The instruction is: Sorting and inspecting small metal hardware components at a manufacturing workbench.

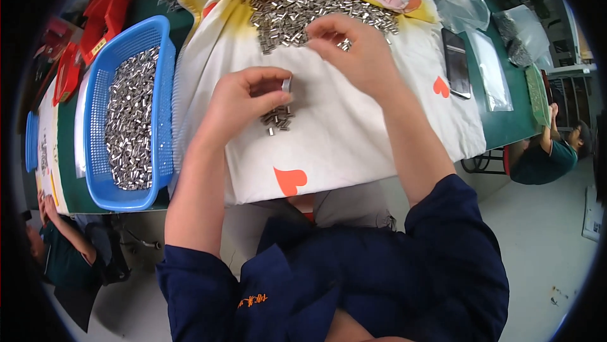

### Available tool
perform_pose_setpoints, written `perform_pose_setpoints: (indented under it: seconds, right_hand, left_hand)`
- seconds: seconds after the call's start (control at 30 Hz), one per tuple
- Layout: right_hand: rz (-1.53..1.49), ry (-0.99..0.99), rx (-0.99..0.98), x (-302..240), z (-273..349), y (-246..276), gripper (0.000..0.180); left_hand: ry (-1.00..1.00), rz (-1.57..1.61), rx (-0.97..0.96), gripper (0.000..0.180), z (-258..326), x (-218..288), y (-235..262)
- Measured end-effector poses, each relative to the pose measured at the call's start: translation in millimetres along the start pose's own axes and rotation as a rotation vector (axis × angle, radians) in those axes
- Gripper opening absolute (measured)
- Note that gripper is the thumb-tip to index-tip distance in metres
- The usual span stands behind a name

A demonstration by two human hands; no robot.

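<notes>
The green-topped table (502,122) carries everything, with a white cloth (360,146) printed with orange-red hearts spread over its middle and hanging over the near edge. Left of the cloth, reaching to the table's near edge, stands a blue perforated plastic basket (120,202), well filled with short metal cylinders (131,120). Toward the cloth's far edge lies the main heap (284,10), a broad spread of similar silvery cylinders backed by a bunched, coloured fold.

The right hand (354,48) is over the near side of this heap, its fingers curled and the thumb turned in toward them; blur and the angle hide whether anything is gripped. The left hand (246,92) is nearer the table's near edge, thumb and fingertips pinching a silvery metal piece (286,85), whose exact form is too small to tell. A black smartphone (456,63) lies by the cloth's right edge. Just below the left fingertips, left of the cloth's middle, is a small loose cluster (276,118) of cylinders, apart from the main heap.

The step in hand appears to be handling cylinders in small lots between heap and cluster. The next move would call for a steady left pinch and a light, selective right-hand grasp that leaves neighbouring pieces undisturbed.
</notes>
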State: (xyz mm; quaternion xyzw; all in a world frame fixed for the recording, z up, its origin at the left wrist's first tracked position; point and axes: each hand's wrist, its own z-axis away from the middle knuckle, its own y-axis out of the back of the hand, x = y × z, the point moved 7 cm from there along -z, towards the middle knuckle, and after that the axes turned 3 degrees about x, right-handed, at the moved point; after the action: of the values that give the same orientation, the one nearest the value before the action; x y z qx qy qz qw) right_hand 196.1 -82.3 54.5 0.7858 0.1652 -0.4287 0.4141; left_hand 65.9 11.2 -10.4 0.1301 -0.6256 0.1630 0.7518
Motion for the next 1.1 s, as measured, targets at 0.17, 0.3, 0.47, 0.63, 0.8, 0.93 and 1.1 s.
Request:
perform_pose_setpoints:
  seconds: [0.17, 0.3, 0.47, 0.63, 0.8, 0.93, 1.1]
  right_hand:
    - [0.570, 0.399, -0.134, 14.0, 17.5, 39.9, 0.050]
    - [0.764, 0.407, -0.333, 47.7, 22.6, 16.5, 0.069]
    - [0.803, 0.581, -0.263, 36.7, -9.8, -12.0, 0.069]
    - [0.784, 0.622, -0.259, 48.2, -32.2, -13.3, 0.068]
    - [0.907, 0.791, 0.027, -1.8, -44.5, -15.1, 0.046]
    - [0.546, 0.607, 0.144, -8.8, -26.9, 10.4, 0.042]
    - [0.503, 0.074, 0.024, 39.2, 67.5, 60.1, 0.052]
  left_hand:
    - [-0.057, -0.094, -0.094, 0.027, 3.4, 8.5, -14.5]
    - [-0.062, -0.129, -0.108, 0.027, 5.0, 9.1, -16.2]
    - [-0.047, -0.105, -0.100, 0.026, 4.4, 7.0, -10.4]
    - [-0.067, -0.117, -0.093, 0.026, 2.9, 10.3, -13.4]
    - [-0.042, -0.089, -0.155, 0.026, 3.7, 7.3, -17.5]
    - [-0.067, -0.088, -0.161, 0.026, 5.9, 8.6, -14.2]
    - [-0.039, -0.113, -0.118, 0.026, 3.2, 8.4, -16.5]
